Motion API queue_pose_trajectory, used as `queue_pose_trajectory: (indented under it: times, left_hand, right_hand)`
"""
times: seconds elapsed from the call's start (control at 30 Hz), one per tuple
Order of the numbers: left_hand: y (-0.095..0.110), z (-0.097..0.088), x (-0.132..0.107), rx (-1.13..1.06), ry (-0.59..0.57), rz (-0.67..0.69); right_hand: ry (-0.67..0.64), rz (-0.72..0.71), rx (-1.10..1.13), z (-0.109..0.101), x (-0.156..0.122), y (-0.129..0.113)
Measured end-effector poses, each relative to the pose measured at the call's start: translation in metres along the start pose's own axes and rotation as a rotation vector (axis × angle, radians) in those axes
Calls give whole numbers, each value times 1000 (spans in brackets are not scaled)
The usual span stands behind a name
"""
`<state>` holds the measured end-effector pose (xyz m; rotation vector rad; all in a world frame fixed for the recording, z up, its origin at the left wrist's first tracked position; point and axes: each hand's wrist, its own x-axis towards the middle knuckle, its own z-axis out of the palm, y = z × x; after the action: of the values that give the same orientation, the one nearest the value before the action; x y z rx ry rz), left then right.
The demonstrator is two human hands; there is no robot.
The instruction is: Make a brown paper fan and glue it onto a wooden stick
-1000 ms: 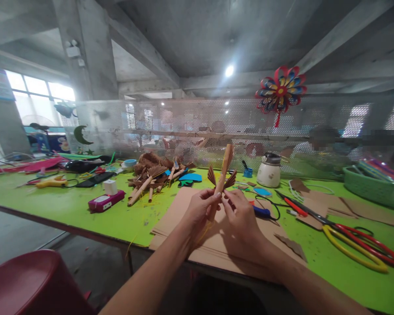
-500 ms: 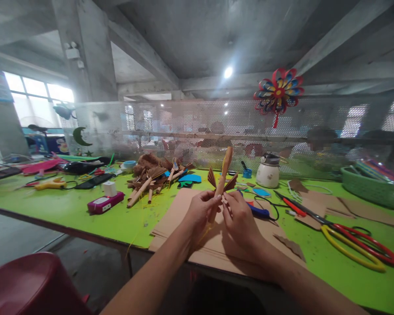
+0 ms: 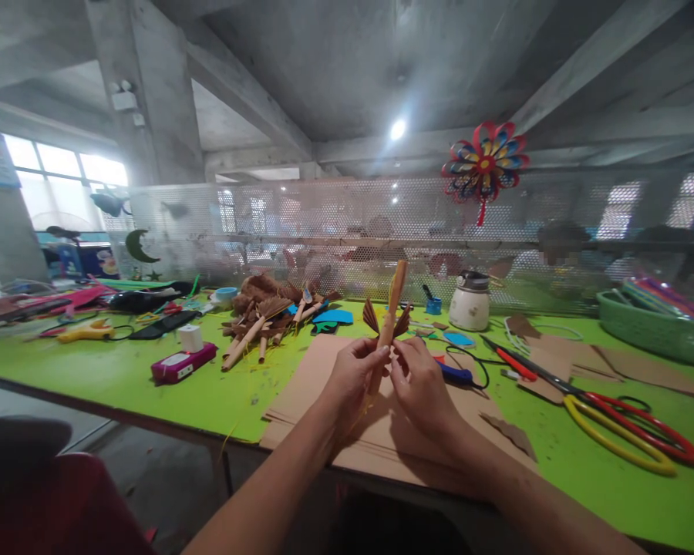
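A rolled brown paper tube (image 3: pixel 392 312) stands nearly upright between my hands, with a pleated paper fan (image 3: pixel 371 316) on its left side and another behind its right. Yellow string shows along its upper part. My left hand (image 3: pixel 352 371) is closed around the tube's lower part, thumb across the front. The fingers of my right hand (image 3: pixel 421 379) are pinched against the tube's right side, at the base of the fan; anything smaller between them is hidden. Below both hands lies a stack of brown paper sheets (image 3: pixel 306 393).
Similar paper tubes (image 3: pixel 248 335) lie heaped at the back left. Large scissors (image 3: pixel 584 397) with red and yellow handles rest to the right, near a blue-handled tool (image 3: pixel 456 373). A white jar (image 3: pixel 469 307), a green basket (image 3: pixel 653 327) and a purple power strip (image 3: pixel 183 362) stand around.
The tube has turned slightly, and its top now looks narrower. My hands keep almost the same hold. A blurred dark shape has come in over the red stool at lower left.
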<state>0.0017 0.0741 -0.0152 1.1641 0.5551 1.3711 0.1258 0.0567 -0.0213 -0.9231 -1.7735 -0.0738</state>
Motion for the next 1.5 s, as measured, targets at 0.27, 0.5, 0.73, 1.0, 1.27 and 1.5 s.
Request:
queue_pose_trajectory:
  times: [0.27, 0.5, 0.73, 1.0, 1.27, 1.5]
  left_hand:
    - [1, 0, 0, -87, -14, -46]
    - [2, -3, 0, -47, -6, -72]
    - [14, 2, -2, -63, 82, -112]
    - [14, 1, 1, -135, 83, -45]
    - [15, 3, -2, -127, 104, -57]
    - [9, 2, 0, -9, 120, 56]
  right_hand:
    - [-16, 28, 9, -1, 1, 0]
    - [42, 37, 27, -6, 3, 2]
    - [-99, 308, 211, -13, 11, 9]
    - [-378, 135, 383, -2, -12, 1]
    - [-430, 466, 601, 18, -6, 5]
    - [-364, 486, 458, 8, -2, -9]
